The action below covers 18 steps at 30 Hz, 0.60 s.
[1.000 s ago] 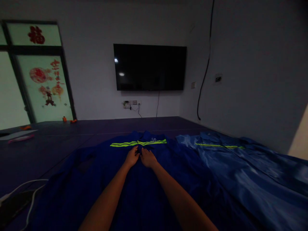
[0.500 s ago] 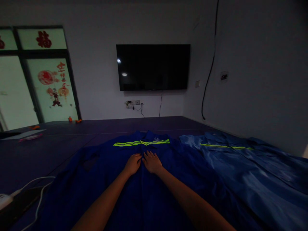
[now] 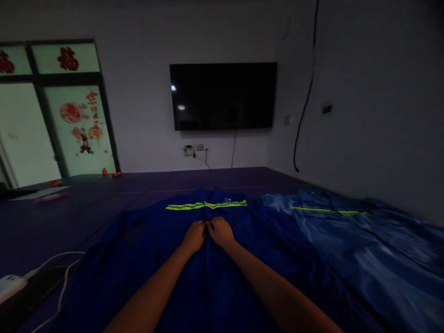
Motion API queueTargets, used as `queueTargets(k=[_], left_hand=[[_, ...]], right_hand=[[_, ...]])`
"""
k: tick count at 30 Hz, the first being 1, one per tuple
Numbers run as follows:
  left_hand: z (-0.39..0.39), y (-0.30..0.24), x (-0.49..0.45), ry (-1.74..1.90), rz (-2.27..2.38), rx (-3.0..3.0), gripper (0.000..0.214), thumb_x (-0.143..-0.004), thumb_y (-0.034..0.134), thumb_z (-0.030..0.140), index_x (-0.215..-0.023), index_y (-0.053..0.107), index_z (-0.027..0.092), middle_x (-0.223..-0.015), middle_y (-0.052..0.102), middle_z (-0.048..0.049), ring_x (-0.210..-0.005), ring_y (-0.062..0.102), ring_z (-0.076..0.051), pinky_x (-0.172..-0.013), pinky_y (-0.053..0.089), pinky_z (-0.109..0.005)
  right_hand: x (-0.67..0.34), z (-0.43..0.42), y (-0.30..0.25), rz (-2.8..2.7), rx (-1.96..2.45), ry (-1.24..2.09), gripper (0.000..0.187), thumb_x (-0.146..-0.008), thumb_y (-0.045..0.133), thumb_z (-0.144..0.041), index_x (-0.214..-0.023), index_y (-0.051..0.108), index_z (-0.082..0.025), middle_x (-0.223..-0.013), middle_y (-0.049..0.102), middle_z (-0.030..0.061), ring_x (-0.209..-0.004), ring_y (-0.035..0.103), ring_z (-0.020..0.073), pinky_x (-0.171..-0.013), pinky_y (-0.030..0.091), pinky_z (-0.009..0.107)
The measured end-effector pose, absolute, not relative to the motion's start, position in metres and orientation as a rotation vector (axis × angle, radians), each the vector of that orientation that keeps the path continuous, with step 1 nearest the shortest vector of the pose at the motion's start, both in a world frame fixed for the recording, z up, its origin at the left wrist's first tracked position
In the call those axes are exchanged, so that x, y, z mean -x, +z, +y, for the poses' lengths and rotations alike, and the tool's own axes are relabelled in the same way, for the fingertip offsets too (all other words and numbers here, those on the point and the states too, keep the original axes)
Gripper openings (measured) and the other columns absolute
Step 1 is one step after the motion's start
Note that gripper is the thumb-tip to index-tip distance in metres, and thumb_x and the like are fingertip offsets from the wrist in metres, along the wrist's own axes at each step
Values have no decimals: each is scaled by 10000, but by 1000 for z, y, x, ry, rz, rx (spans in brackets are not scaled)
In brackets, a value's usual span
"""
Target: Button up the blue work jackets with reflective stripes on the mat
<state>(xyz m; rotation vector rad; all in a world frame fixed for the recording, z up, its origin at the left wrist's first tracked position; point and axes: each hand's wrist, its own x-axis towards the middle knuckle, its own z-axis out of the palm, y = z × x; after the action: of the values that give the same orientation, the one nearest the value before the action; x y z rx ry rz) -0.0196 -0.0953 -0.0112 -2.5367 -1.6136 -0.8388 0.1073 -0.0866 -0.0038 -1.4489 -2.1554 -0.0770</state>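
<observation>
A dark blue work jacket [image 3: 166, 268] lies spread out, front up, with a yellow-green reflective stripe [image 3: 185, 206] across its chest. My left hand [image 3: 194, 236] is closed at the front opening, just below the stripe, its fingertips pinching the cloth. Right beside it, my right hand [image 3: 222, 231] has its fingers curled down and closed on the same front edge. The fingertips of both hands nearly meet, and what lies between them is partly hidden. A second, lighter blue jacket [image 3: 347, 249] with a thin yellow stripe lies flat to the right.
The jackets lie on a dark purple surface [image 3: 97, 199]. At the lower left are a white power strip [image 3: 12, 286] with a white cable and a black object [image 3: 34, 289]. Small orange items [image 3: 116, 174] sit near the glass door. A television [image 3: 224, 96] hangs on the wall.
My right hand's fingers, spread flat on the jacket before, have curled in and closed on the front edge. My left hand's fingers have tightened there too. The view has shifted slightly.
</observation>
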Motion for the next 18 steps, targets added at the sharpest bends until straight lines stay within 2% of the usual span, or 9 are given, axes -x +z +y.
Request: queueTargets(k=[5, 12, 18], left_hand=[[-94, -8, 20, -736, -1678, 2474, 242, -786, 380, 77, -834, 605, 152, -888, 620, -111, -892, 546, -213, -805, 378, -317], [-94, -9, 22, -766, -1609, 2530, 340, -733, 374, 9, -930, 610, 155, -943, 610, -99, -899, 529, -201, -825, 369, -310], [-95, -8, 21, -739, -1624, 2512, 294, -742, 381, 26, -888, 606, 147, -925, 614, -100, -879, 534, -205, -809, 376, -312]], right_hand=[[-108, -88, -5, -2184, 1436, -95, 282, -802, 391, -205, -836, 658, -122, -890, 653, 140, -874, 583, 220, -759, 395, 294], [-109, -90, -4, -2145, 1406, -64, 282, -749, 479, -350, -778, 679, -152, -850, 670, 117, -849, 598, 232, -728, 411, 288], [-110, -88, -5, -2097, 1405, -34, 269, -735, 487, -360, -743, 685, -179, -817, 680, 93, -820, 610, 213, -707, 416, 265]])
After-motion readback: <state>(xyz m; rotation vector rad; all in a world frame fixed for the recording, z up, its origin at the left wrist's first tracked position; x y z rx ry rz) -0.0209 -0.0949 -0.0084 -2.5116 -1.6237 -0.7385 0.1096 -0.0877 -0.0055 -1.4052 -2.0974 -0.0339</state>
